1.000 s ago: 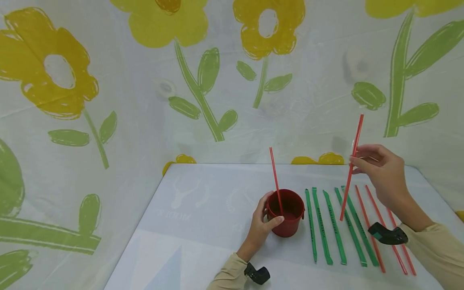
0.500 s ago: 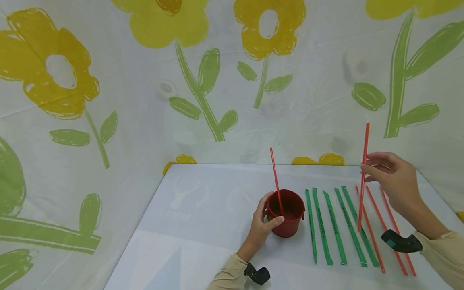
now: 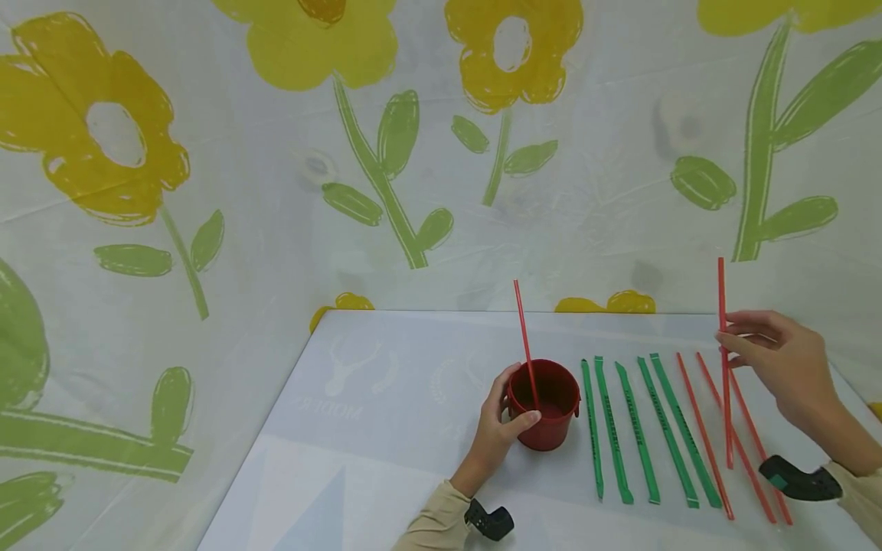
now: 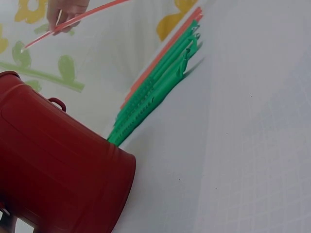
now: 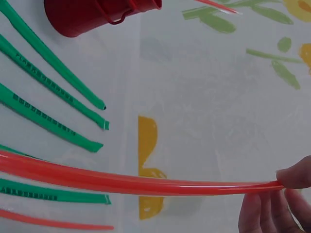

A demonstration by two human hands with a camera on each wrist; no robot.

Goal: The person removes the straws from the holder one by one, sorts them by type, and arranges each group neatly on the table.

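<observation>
My left hand (image 3: 498, 421) grips the side of a small dark red metal bucket (image 3: 544, 438), thumb over its near rim. One red straw (image 3: 521, 317) leans out of the bucket. To the right, my right hand (image 3: 788, 363) pinches another red straw (image 3: 721, 287) near its middle, holding it nearly upright above the row on the table. In the right wrist view this straw (image 5: 121, 182) stretches across the frame from the thumb and fingertips. Several slim green printed sleeves (image 3: 610, 428) lie side by side right of the bucket, followed by several red straws (image 3: 704, 436).
The white table (image 3: 386, 444) has faint printed patterns. A flower-printed cloth (image 3: 586, 222) hangs behind it and along the left. Both wrists carry a black strapped device, one on the left (image 3: 489, 520) and one on the right (image 3: 799, 478).
My right hand has moved right and toward me with its straw, from over the green sleeves to over the red straws, and the straw is more upright. My left hand and the bucket stay put.
</observation>
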